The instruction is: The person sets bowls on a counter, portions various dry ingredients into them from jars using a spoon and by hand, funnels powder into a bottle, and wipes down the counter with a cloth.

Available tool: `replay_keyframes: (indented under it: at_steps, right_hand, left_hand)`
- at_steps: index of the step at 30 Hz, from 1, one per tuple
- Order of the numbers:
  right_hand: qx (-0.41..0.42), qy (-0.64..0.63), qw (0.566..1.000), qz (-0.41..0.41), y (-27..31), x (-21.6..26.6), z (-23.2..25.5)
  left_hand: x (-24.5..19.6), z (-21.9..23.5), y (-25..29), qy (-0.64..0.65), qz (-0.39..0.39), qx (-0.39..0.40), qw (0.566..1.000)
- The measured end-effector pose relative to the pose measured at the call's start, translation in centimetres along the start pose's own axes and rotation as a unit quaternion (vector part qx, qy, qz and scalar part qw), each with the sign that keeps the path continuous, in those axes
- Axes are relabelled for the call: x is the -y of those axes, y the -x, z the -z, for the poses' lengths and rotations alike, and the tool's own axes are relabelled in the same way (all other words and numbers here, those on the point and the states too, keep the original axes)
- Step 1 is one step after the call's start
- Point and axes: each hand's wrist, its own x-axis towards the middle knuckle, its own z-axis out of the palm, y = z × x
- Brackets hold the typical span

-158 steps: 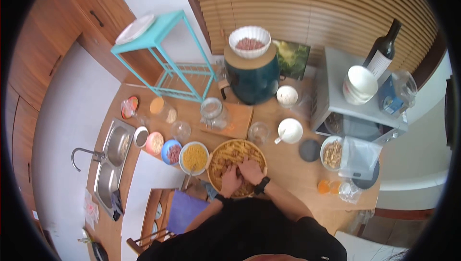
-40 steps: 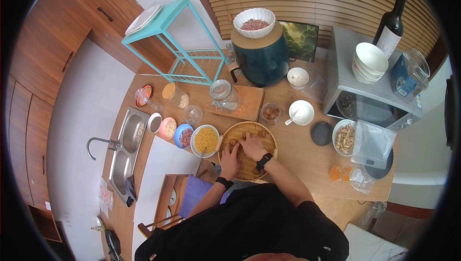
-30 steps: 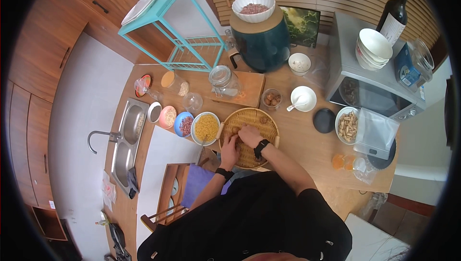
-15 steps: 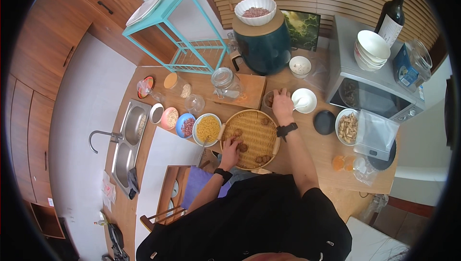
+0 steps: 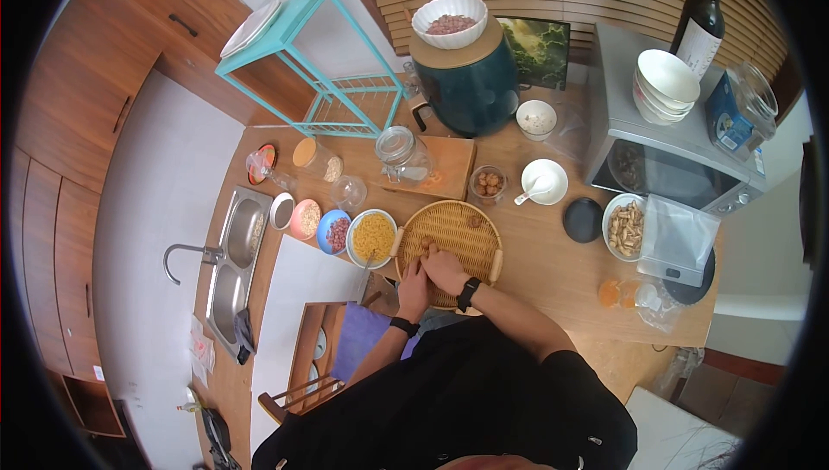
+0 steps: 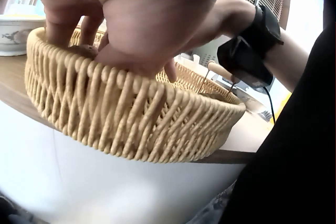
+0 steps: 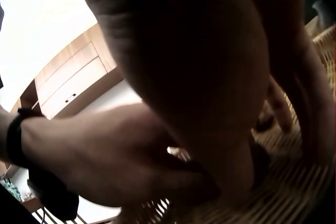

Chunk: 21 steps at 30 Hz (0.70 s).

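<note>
Sitting under bent fingertips, a brown piece (image 6: 84,51) lies low in the basket (image 5: 480,250), close inside its near rim; another piece (image 5: 474,221) rests alone toward the far side. What the pieces are, I cannot tell. The left hand (image 5: 413,290) and right hand (image 5: 444,271) are together, fingers reaching down into the weave. The right wrist view is too dark to tell whether either hand pinches anything or only touches it.

In the left wrist view the basket seems to stand at the very edge of the counter (image 5: 535,288), perhaps over it. That looks the likeliest trouble: weight on the near rim could tip it, and rounded pieces would roll off.

Just left, a bowl (image 6: 11,37) of yellow grain stands so near that a sideways shove of the basket might jog it. Beyond the far rim is a tub (image 5: 489,200) of similar pieces, with a white bowl (image 5: 557,178) beside it; a forearm swung there carelessly could catch the spoon (image 5: 537,187).
</note>
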Motion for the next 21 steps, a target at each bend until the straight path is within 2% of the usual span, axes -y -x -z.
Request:
replay_keyframes:
  at_steps: [2, 5, 9, 10, 11, 12, 13, 15, 16, 17, 18, 19, 21]
  right_hand:
    - [-0.006, -0.061, 0.998, -0.022, 0.0, -0.1, 0.1]
    - [0.015, -0.055, 0.998, 0.020, 0.2, -1.5, 1.3]
    - [0.036, -0.041, 0.998, 0.009, 0.1, -2.9, 4.9]
    - [-0.003, -0.053, 0.998, -0.037, -0.4, -3.5, 6.3]
    - [-0.040, -0.064, 0.994, -0.083, -0.8, -4.3, 7.6]
    - [-0.083, -0.031, 0.989, -0.121, -1.5, -5.5, 8.6]
    - [-0.125, 0.003, 0.979, -0.159, -2.0, -6.9, 9.7]
    - [-0.137, 0.012, 0.959, -0.249, -2.5, -8.8, 12.6]
    - [-0.140, 0.013, 0.958, -0.251, -2.8, -10.2, 12.2]
    - [-0.165, 0.023, 0.949, -0.268, -3.1, -11.6, 11.6]
    - [-0.189, 0.033, 0.939, -0.285, -3.3, -12.5, 10.7]
    - [-0.191, 0.034, 0.938, -0.288, -3.1, -12.4, 10.7]
    - [-0.219, 0.010, 0.940, -0.262, -2.8, -11.5, 10.9]
  left_hand:
    - [0.1, 0.1, -0.1, 0.046, 0.014, -0.027, 0.998]
    - [0.9, -0.2, 0.0, 0.067, 0.012, -0.048, 0.997]
    - [0.7, 0.1, -0.1, 0.056, -0.011, -0.059, 0.997]
    - [0.6, 0.5, -0.5, 0.056, -0.011, -0.058, 0.997]
    - [0.3, 1.1, -0.8, 0.122, 0.023, -0.046, 0.991]
    - [0.1, 1.3, -1.0, 0.186, 0.056, -0.034, 0.980]
    - [0.1, 1.2, -1.1, 0.188, 0.055, -0.032, 0.980]
    - [0.4, 0.7, -1.2, 0.282, 0.113, -0.023, 0.953]
    - [0.8, 0.2, -1.4, 0.282, 0.109, -0.023, 0.953]
    - [1.1, -0.3, -1.7, 0.416, 0.160, 0.010, 0.895]
    - [1.5, -0.7, -1.8, 0.539, 0.208, 0.044, 0.815]
    - [0.9, 0.1, -1.9, 0.539, 0.205, 0.046, 0.816]
    - [-1.1, 2.7, -2.9, 0.675, 0.335, 0.105, 0.649]
